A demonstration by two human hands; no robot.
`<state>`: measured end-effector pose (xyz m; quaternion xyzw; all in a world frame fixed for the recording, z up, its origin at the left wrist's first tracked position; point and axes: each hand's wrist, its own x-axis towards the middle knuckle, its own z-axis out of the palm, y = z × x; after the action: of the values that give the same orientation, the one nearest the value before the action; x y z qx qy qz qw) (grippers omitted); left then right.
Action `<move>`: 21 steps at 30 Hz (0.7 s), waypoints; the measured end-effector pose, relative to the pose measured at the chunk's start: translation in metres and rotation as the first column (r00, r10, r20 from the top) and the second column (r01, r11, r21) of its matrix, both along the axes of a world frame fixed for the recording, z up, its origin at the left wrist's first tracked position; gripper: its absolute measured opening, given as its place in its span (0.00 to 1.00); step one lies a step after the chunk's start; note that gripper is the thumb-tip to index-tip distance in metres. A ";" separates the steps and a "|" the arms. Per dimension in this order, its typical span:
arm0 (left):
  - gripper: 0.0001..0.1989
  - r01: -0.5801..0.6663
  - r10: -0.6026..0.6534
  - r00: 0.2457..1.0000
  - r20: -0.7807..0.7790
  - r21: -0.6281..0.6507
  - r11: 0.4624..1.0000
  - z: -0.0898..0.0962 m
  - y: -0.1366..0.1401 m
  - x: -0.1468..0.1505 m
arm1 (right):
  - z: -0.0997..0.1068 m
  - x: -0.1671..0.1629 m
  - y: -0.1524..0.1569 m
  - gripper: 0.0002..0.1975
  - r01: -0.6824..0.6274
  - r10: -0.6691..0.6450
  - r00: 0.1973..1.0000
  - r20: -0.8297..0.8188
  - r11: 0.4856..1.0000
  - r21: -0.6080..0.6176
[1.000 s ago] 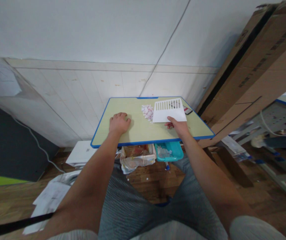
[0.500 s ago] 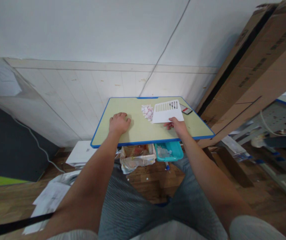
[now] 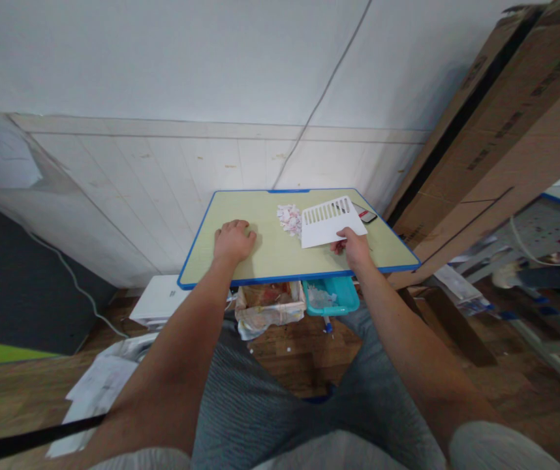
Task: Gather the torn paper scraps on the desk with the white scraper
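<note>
My right hand point(image 3: 352, 249) grips the near right edge of a white paper sheet point(image 3: 326, 234), thumb on top and fingers beneath. A row of cut-out slots runs along the sheet's far side, with the tabletop and part of a phone showing through. Beside its left edge lies a loose heap of small white and pinkish paper pieces point(image 3: 287, 219). On the left part of the pale table point(image 3: 267, 254), my left hand point(image 3: 233, 241) rests palm down with its fingers slightly bent and nothing in it.
A phone point(image 3: 369, 216) lies partly under the sheet. Below the table's blue front edge are a lined bin point(image 3: 270, 315) and a turquoise basket point(image 3: 346, 303) holding clear plastic. Tall cardboard boxes point(image 3: 505, 150) lean at the right; a white wall point(image 3: 186, 170) stands behind.
My right hand has moved slightly right, bringing the sheet with it and tilting it a little. The sheet covers more of the phone. My left hand has stayed in place.
</note>
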<state>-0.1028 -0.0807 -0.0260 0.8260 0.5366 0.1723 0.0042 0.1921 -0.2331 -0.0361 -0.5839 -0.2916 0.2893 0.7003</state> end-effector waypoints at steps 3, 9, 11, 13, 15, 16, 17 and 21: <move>0.25 -0.004 0.004 1.000 -0.001 -0.001 1.000 0.000 0.000 0.000 | -0.001 0.002 0.001 0.02 0.044 -0.044 0.999 -0.017 0.998 0.035; 0.25 0.003 -0.003 1.000 -0.015 0.004 1.000 0.002 -0.003 0.000 | -0.001 0.001 0.004 0.02 0.033 -0.033 0.999 0.000 0.999 0.041; 0.25 -0.003 0.003 1.000 -0.014 0.004 1.000 0.002 -0.003 0.000 | 0.000 0.000 0.004 0.02 0.028 -0.028 1.000 0.005 0.999 0.040; 0.25 -0.006 0.006 1.000 -0.012 0.001 1.000 0.002 -0.003 0.000 | 0.001 -0.001 0.003 0.02 0.021 -0.021 1.000 0.010 0.999 0.032; 0.25 -0.003 0.003 1.000 -0.012 -0.001 1.000 0.001 -0.002 0.000 | 0.001 -0.001 0.003 0.02 0.013 -0.013 1.000 0.021 1.000 0.021; 0.25 -0.001 0.001 1.000 -0.013 0.000 1.000 0.001 -0.002 0.000 | 0.001 -0.001 0.002 0.02 0.005 -0.005 1.000 0.030 1.000 0.015; 0.26 0.000 0.000 1.000 -0.015 0.001 1.000 0.001 -0.001 0.000 | 0.001 -0.001 0.002 0.02 -0.003 0.003 0.999 0.041 1.000 0.010; 0.25 -0.002 0.002 1.000 -0.013 0.005 1.000 -0.001 0.000 -0.001 | -0.002 -0.001 0.000 0.03 -0.033 0.032 0.998 0.054 0.999 0.011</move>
<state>-0.1034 -0.0806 -0.0266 0.8267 0.5368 0.1683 -0.0014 0.1916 -0.2327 -0.0380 -0.5824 -0.3216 0.2829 0.6910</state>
